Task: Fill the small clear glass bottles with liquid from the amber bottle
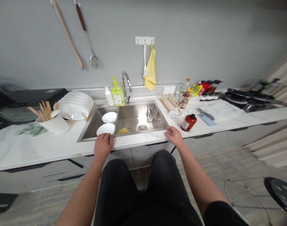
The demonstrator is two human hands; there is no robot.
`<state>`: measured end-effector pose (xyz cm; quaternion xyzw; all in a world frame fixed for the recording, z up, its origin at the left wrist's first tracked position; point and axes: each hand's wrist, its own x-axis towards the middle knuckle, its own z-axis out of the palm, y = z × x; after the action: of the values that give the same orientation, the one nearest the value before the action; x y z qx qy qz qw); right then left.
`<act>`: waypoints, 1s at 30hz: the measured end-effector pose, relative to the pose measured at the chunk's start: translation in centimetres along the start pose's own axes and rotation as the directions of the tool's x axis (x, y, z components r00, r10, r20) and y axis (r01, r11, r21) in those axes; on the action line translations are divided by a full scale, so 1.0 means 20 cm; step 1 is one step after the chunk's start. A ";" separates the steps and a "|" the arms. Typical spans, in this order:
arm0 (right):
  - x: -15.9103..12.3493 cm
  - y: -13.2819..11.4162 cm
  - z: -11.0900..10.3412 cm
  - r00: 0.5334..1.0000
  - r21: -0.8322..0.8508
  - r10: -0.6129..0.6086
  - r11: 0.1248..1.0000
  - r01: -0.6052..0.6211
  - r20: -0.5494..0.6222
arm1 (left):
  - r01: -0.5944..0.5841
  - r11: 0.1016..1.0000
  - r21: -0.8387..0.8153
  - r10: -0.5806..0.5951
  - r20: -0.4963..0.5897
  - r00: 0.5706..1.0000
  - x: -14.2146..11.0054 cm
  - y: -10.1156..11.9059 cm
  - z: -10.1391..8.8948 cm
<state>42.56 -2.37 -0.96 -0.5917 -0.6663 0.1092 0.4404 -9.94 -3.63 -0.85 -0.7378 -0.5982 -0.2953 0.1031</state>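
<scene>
Dark-trousered knees (164,163) below marble counter (32,147) (steel sink (134,117))

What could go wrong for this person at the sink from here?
The white dish sits on the wire rack right by the left hand, so a nudge might tip it into the steel sink and chip it. The right hand is fairly near the brown bottle standing on the counter; a careless sweep could perhaps knock it over.
</scene>
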 end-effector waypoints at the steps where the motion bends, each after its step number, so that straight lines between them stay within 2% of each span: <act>1: 0.01 -0.01 0.00 1.000 0.013 0.013 1.000 -0.013 -0.023 | -0.003 1.000 0.006 0.003 -0.004 1.000 0.00 0.00 0.00; 3: 0.01 -0.02 -0.02 0.992 0.012 0.031 0.999 -0.030 -0.123 | -0.005 1.000 0.017 0.005 -0.012 1.000 0.00 0.00 0.00; 5: 0.01 -0.02 -0.06 0.952 -0.035 0.039 0.998 -0.052 -0.305 | 0.000 1.000 0.020 0.001 -0.018 1.000 0.00 -0.01 0.00; 6: 0.01 0.00 -0.09 0.904 -0.061 0.051 0.995 -0.085 -0.424 | 0.001 1.000 0.017 -0.001 -0.019 1.000 0.00 -0.01 0.00; 8: 0.00 0.05 -0.16 0.761 -0.080 0.092 0.979 -0.186 -0.642 | 0.002 1.000 0.012 -0.002 -0.020 1.000 -0.01 -0.01 0.01; 9: 0.00 0.09 -0.19 0.685 -0.068 0.117 0.969 -0.237 -0.719 | 0.001 1.000 0.010 -0.001 -0.021 1.000 -0.01 -0.01 0.01; 10: 0.00 0.12 -0.22 0.631 -0.048 0.140 0.961 -0.271 -0.763 | 0.000 1.000 0.009 0.000 -0.022 1.000 -0.01 -0.01 0.01; 11: 0.01 0.16 -0.25 0.607 -0.026 0.162 0.957 -0.290 -0.778 | -0.001 1.000 0.009 0.001 -0.022 1.000 -0.01 -0.01 0.01; 12: 0.02 0.20 -0.27 0.608 -0.006 0.184 0.955 -0.297 -0.772 | 0.000 1.000 0.010 0.000 -0.022 1.000 0.00 -0.01 0.01; 16: 0.08 0.31 -0.31 0.695 0.060 0.257 0.954 -0.294 -0.672 | 0.020 1.000 0.011 -0.019 -0.018 1.000 0.00 0.00 0.01; 21: 0.14 0.36 -0.31 0.776 0.193 0.337 0.941 -0.277 -0.533 | 0.025 1.000 0.010 -0.024 -0.010 1.000 0.00 -0.01 0.01; 23: 0.15 0.38 -0.31 0.780 0.241 0.392 0.919 -0.312 -0.487 | 0.015 1.000 0.018 -0.014 -0.014 1.000 0.00 -0.01 0.01; 26: 0.15 0.40 -0.30 0.763 0.251 0.464 0.886 -0.390 -0.450 | 0.004 1.000 0.025 -0.003 -0.018 1.000 -0.01 -0.01 0.01; 30: 0.15 0.44 -0.30 0.762 0.239 0.467 0.884 -0.402 -0.448 | 0.012 1.000 0.027 -0.011 -0.015 1.000 0.00 -0.01 0.01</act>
<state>53.14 0.36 -1.91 -0.7083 -0.3672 0.0962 0.5952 -10.10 -3.56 -1.09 -0.7307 -0.6056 -0.2931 0.1156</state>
